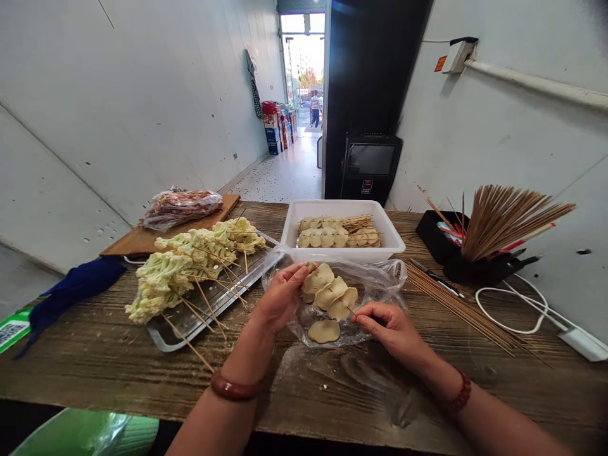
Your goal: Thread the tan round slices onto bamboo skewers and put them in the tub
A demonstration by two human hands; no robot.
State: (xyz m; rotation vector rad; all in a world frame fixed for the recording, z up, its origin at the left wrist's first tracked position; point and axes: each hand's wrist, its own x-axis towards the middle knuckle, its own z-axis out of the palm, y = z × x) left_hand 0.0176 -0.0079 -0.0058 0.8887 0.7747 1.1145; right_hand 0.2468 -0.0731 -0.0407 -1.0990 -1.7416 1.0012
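Observation:
My right hand (392, 326) is closed in a pinch on a thin bamboo skewer (351, 311). Several flat beige slices (331, 292) overlap in a row from the skewer's end; how far it runs through them is hidden. My left hand (282, 294) pinches a folded beige slice (310, 267) at the far left of that row. Below both hands lies an open clear plastic bag (389, 278), with one loose oval slice (324, 331) on it. Just behind stands a white tub (343, 254) holding finished skewers of similar slices (323, 238).
Left of my hands, skewered cauliflower (166, 278) lies on a metal tray (178, 342). A bagged meat-like bundle (183, 208) rests on a wooden board (231, 206). Loose skewers (456, 307), a black holder packed with skewers (503, 221) and a white cable (510, 330) are on the right.

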